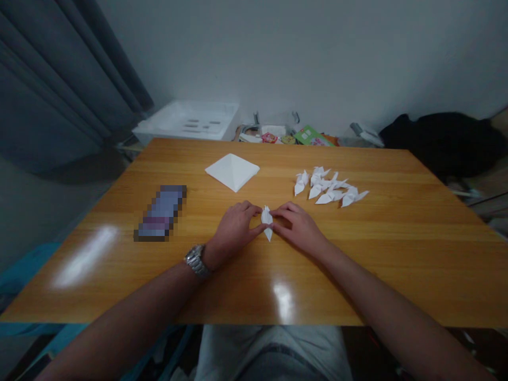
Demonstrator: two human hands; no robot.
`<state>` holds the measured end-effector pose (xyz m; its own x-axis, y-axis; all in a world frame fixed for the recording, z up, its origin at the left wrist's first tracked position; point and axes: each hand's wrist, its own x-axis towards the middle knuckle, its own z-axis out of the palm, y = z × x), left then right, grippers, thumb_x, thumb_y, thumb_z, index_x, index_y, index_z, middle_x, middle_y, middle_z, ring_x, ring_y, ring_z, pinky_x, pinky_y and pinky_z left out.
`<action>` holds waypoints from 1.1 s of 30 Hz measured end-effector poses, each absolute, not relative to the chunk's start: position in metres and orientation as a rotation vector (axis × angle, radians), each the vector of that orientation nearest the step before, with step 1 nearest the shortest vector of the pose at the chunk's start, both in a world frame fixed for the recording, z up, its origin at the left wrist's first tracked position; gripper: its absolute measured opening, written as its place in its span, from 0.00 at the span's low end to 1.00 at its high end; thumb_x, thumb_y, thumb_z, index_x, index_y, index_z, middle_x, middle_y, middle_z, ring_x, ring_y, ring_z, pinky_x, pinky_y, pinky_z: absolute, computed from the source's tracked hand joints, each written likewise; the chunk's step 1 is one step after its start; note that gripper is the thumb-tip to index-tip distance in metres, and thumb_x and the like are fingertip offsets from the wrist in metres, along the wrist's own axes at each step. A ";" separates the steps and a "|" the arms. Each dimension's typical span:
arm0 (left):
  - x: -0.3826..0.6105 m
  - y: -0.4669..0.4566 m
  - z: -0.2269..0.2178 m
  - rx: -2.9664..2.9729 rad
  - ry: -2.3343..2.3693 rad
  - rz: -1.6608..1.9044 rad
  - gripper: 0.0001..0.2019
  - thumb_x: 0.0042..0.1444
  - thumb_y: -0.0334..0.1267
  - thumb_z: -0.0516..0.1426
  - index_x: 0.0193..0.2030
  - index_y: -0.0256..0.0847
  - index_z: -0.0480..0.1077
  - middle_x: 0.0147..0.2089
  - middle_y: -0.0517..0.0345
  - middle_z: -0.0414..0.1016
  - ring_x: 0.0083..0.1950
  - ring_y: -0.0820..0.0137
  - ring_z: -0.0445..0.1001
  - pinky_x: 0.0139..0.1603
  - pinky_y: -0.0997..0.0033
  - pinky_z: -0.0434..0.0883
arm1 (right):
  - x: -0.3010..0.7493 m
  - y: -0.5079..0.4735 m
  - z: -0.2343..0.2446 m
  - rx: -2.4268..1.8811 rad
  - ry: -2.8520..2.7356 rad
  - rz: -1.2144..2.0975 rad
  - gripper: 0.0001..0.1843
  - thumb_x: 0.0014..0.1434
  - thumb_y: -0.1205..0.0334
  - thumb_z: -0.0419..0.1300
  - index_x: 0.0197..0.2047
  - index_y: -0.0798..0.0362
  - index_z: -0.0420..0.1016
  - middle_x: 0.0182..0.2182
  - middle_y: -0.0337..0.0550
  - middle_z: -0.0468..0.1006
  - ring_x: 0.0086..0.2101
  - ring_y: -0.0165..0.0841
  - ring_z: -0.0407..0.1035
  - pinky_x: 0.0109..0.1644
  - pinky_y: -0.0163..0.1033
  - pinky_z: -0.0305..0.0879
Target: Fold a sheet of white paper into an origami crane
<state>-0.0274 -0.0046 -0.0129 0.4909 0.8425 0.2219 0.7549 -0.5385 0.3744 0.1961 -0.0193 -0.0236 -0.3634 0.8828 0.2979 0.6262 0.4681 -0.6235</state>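
A small piece of folded white paper, narrow and pointed at its near end, is held between my two hands just over the table. My left hand, with a metal watch on its wrist, pinches the paper's left side between thumb and fingers. On the opposite side my right hand grips it the same way. Beyond my right hand lies a group of several white origami cranes, close together. Past my left hand rests a stack of white paper sheets, turned cornerwise, with a crease down the middle.
A phone-like object, blurred out, lies on the left of the wooden table. Behind the far edge are a white plastic tray, a green packet and a dark cloth heap. A grey curtain hangs at the left.
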 end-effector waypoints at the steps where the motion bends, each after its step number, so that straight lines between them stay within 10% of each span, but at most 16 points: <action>1: -0.028 -0.005 -0.013 2.513 1.363 0.559 0.19 0.63 0.51 0.62 0.53 0.39 0.75 0.48 0.50 0.77 0.49 0.58 0.75 0.52 0.59 0.71 | 0.196 -0.019 -0.025 -1.255 -2.099 0.567 0.14 0.63 0.60 0.67 0.51 0.53 0.80 0.44 0.49 0.77 0.47 0.42 0.72 0.54 0.48 0.69; 33: -0.026 -0.003 -0.016 2.374 1.140 0.716 0.14 0.60 0.39 0.65 0.50 0.40 0.70 0.48 0.53 0.75 0.50 0.61 0.74 0.52 0.60 0.72 | 0.195 -0.011 -0.029 -1.311 -2.030 0.688 0.05 0.58 0.66 0.67 0.39 0.53 0.77 0.37 0.43 0.75 0.39 0.38 0.68 0.45 0.43 0.62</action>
